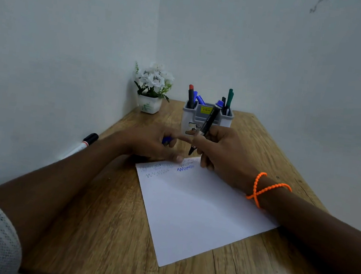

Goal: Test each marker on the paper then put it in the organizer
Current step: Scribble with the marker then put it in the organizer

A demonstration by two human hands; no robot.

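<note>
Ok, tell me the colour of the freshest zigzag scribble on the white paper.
Blue zigzag scribble, near the far edge of the white paper; head view.

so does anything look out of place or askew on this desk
One marker with a black cap lies alone at the desk's left edge against the wall, apart from the organizer where the others stand. The paper sits skewed to the desk edges. Nothing looks spilled or damaged.

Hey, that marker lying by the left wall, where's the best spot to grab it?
Pinch the white barrel mid-length, from above and the right. The marker lies flat against the wall, black cap pointing away, so the wall side is likely blocked.
</note>
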